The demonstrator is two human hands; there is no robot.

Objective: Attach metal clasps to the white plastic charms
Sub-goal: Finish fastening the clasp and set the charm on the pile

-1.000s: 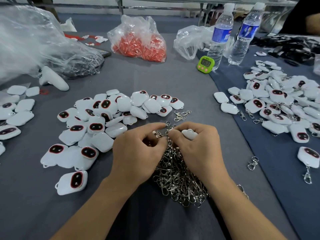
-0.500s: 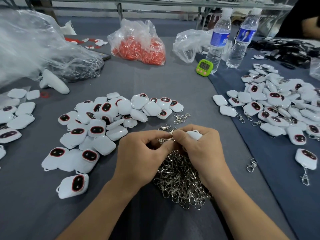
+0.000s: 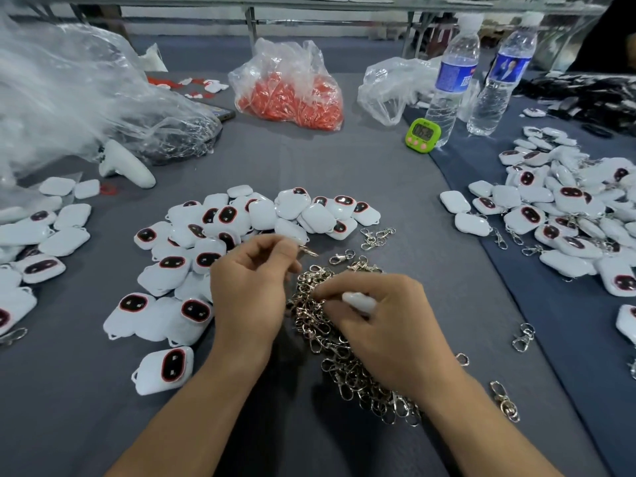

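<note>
Pinching clasp (image 3: 308, 251), left fingers (image 3: 275, 244); charm (image 3: 359, 301), seemingly, right fingers (image 3: 347, 285).

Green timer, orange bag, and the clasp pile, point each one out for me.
green timer (image 3: 423, 131), head view, on its display.
orange bag (image 3: 292, 101), head view, on the orange contents behind the plastic.
clasp pile (image 3: 339, 371), head view, on clasps between the two wrists.

Soft, even overhead light fills your view, leaving a faint shadow by your left hand (image 3: 247, 290). The clear plastic bag (image 3: 62, 91) at far left glares white, and the edges bow with wide-angle distortion
</note>
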